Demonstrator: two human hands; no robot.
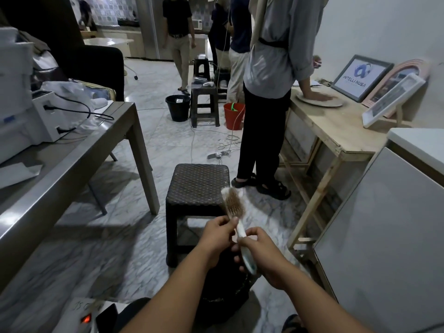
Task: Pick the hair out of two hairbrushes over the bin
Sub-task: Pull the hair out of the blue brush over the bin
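Here, hairbrush [234,207] in right grip [262,257]

Directly ahead of the hands [240,246] the way is blocked low down by a dark woven stool [198,186]. Open marble floor [96,248] is left between that stool and the grey bench [72,159] on the left, whose leg stands close by. On the right, passage is narrowed by a white cabinet [384,236] and a wooden bench [336,131], with a standing person [266,116] beside it.
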